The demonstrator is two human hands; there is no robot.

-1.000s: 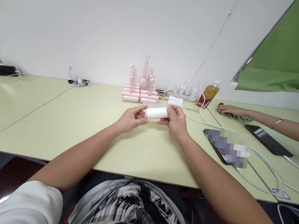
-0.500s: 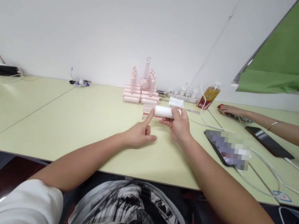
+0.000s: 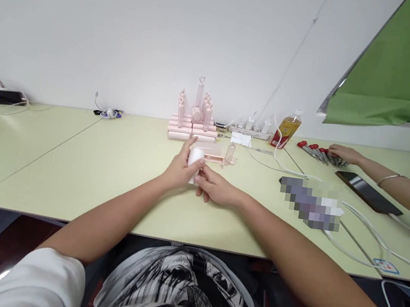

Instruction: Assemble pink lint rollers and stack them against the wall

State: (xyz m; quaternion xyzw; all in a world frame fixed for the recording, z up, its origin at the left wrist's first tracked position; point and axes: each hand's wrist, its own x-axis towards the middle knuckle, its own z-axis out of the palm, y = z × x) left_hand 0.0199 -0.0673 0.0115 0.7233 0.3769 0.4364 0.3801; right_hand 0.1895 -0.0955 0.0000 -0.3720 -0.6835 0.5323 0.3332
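A white roll stands tilted between my two hands over the table. My left hand wraps round its left side, thumb and forefinger at it. My right hand grips its lower right side with the fingertips. Just behind the hands lies an open pink case with a clear lid, partly hidden by my left hand. A small clear pink tube stands to its right. Farther back are stacked pink cases with several upright pink pieces on top.
A power strip, a white paper and a bottle stand at the back right. Phones with cables lie on the right. Another person's hand touches red-ended tools. Earphones lie back left.
The white roll has moved left and nearer, turning from level to upright. My left hand has closed round it. The case and tube show more fully. The other person's hand has moved right, uncovering the tools.
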